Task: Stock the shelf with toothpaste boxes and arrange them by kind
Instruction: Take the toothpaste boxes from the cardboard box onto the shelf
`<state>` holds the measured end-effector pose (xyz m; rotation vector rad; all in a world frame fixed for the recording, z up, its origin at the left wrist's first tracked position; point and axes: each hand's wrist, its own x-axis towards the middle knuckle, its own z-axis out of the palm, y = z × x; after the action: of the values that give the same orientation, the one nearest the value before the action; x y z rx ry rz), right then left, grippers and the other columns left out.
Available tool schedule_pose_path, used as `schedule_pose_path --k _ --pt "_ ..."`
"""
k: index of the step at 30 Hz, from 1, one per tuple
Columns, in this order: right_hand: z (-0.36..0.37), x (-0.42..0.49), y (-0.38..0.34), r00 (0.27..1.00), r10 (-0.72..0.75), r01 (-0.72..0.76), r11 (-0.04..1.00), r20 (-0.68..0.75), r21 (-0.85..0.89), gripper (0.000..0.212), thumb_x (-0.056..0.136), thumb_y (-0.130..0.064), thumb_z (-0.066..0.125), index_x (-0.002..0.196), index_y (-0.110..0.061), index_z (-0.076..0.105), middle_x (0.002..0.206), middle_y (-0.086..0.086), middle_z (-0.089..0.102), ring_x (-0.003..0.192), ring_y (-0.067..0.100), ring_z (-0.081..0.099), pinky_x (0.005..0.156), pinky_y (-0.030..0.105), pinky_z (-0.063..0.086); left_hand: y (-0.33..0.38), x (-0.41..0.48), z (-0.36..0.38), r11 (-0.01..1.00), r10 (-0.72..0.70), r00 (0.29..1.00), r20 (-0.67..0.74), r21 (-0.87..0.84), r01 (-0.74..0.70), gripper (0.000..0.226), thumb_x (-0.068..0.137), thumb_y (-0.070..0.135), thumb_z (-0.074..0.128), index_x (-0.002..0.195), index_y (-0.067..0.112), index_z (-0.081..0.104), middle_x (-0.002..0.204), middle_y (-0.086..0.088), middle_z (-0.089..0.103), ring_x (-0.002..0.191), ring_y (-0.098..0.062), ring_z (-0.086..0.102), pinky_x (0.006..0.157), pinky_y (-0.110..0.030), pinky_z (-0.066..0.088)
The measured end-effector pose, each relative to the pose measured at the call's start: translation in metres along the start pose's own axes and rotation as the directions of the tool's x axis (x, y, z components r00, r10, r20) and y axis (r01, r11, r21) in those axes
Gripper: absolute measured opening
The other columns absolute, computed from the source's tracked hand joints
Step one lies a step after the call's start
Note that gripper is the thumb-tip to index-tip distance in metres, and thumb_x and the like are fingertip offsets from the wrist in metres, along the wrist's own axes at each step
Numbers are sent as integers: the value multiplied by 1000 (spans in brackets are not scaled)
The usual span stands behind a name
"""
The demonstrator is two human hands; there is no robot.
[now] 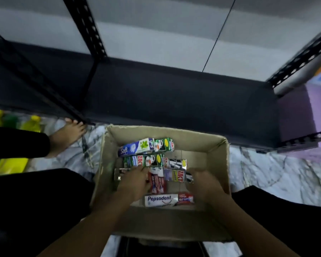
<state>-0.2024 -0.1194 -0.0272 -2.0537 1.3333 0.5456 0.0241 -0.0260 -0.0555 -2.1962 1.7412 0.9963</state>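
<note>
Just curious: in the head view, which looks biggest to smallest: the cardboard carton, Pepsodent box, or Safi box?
1. Cardboard carton.
2. Pepsodent box and Safi box: alike; Pepsodent looks slightly longer, but lies nearer the camera, so unranked.

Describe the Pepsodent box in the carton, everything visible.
The Pepsodent box is a long white cardboard pack with blue lettering and a red panel at its right end. It lies flat, printed face up, crosswise on the floor of the cardboard carton, close to the near wall, between the left hand and right hand; neither plainly grips it. A red box lies just beyond it; contact is unclear.
</note>
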Motion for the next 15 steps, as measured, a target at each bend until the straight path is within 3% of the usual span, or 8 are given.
schedule_pose_path --k 4,6,9,12,15 --pt "24 21 17 993 36 -40 999 109 33 46 91 -35 59 135 -26 49 125 2 63 106 18 61 93 38 52 6 4 46 956 -173 985 2 -239 168 55 85 53 66 130 26 49 129 2 55 112 -21 57 92 -40 50" --pt "34 30 27 991 32 -34 999 130 14 60 92 -36 60 146 -24 38 143 8 50 123 28 52 103 40 45 16 7 61 866 -291 957 17 -420 271 58 81 55 70 128 27 49 125 3 58 110 -20 59 89 -38 51" --pt "47 43 39 985 41 -43 999 167 8 72 92 -32 63 152 -19 27 154 9 32 135 30 40 111 38 37 33 15 73 692 -431 900 62 -618 374 62 77 59 72 125 29 48 119 4 62 107 -21 62 85 -36 54" --pt "57 53 47 977 43 -48 999 210 17 77 91 -26 65 154 -16 22 158 9 23 139 31 35 113 38 34 38 23 80 568 -534 841 89 -699 435 59 76 54 76 121 26 49 115 3 64 105 -21 64 84 -37 55" --pt "61 61 55 980 73 -78 997 184 20 75 89 -28 67 152 -17 28 153 11 30 136 33 36 111 40 36 35 27 86 506 -553 818 160 -715 482 53 77 43 79 114 25 45 114 1 68 105 -23 66 88 -42 56"
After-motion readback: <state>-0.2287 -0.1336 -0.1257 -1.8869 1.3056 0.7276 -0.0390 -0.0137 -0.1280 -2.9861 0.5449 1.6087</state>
